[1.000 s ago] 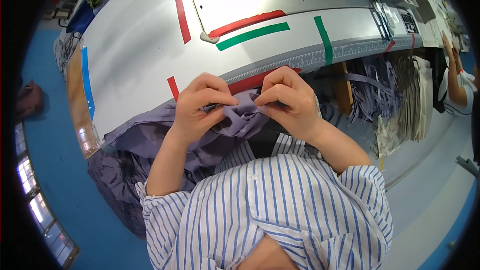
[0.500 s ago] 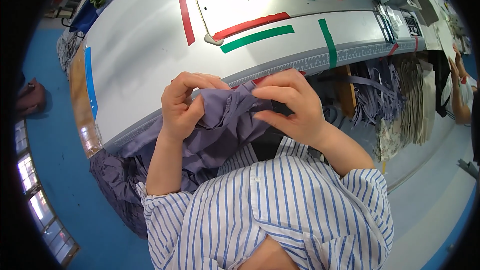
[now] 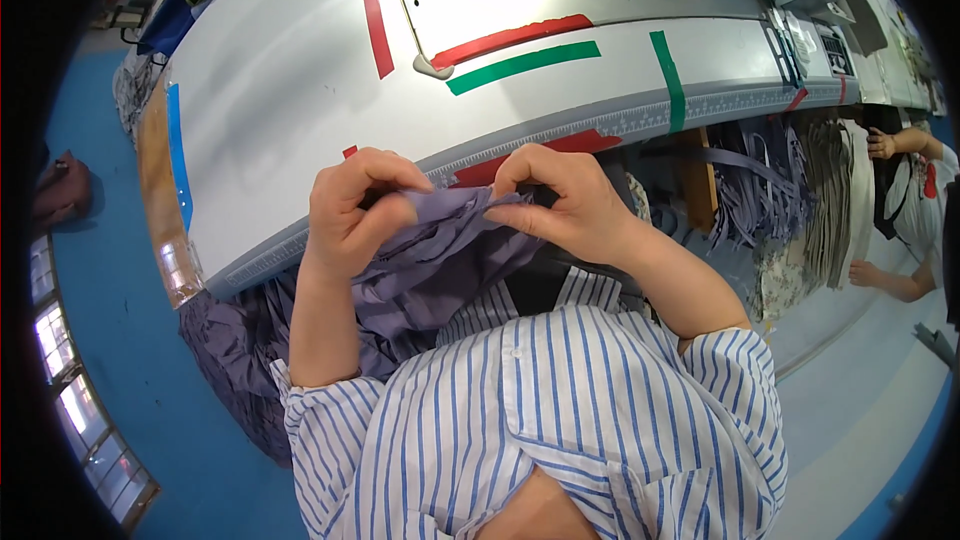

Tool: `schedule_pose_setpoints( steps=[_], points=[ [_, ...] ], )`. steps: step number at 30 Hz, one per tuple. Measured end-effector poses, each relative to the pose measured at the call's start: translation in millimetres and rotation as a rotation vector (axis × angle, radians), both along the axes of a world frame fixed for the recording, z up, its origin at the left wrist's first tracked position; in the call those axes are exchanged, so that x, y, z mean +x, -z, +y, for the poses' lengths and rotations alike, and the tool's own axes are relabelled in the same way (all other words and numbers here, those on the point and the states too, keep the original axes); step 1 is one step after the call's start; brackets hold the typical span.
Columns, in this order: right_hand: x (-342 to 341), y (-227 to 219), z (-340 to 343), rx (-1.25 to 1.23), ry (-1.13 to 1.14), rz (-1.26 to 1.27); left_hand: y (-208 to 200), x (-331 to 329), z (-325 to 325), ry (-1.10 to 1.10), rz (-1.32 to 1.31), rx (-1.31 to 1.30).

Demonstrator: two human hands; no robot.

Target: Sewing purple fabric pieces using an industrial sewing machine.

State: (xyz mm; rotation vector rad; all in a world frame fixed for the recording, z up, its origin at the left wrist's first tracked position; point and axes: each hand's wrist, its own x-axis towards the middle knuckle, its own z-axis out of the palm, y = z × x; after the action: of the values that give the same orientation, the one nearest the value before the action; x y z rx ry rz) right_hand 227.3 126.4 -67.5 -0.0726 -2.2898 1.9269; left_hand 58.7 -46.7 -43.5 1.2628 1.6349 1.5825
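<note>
- We hold a thin, crumpled purple cloth at the near edge of the long, smooth white table. Its top edge runs between our hands, and the rest hangs down in folds on our side of the table.
- Our bare left hand is at the table's near edge. Its thumb and finger come close together with the cloth between them. We cannot tell how hard they squeeze.
- Our bare right hand is farther right along the same table edge. Its thumb and finger make a narrow pinch on the cloth.
- We think the step in hand is spreading and lining up this edge with our fingers.
- We think the next move calls for two gentle, steady pinches, so the layers do not slip and the edge lies flat. The loose folds below the table's edge could tug on it.
- A grey ruler strip with small marks runs along the table's near edge, with flat red tape on it.
- Below the table's right part, long, thin purple cloth strips hang down.
</note>
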Motion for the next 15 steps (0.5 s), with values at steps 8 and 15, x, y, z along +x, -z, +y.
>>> schedule_pose_setpoints(
  steps=[8, 15],
  points=[
    [-7, 7, 1, 0.192, 0.028, 0.242, -9, -1, 7, 0.097, 0.607, -0.013],
    [-11, 21, -5, 0.296, 0.263, 0.401, -22, 28, -3, 0.217, 0.815, 0.233]
  ],
)
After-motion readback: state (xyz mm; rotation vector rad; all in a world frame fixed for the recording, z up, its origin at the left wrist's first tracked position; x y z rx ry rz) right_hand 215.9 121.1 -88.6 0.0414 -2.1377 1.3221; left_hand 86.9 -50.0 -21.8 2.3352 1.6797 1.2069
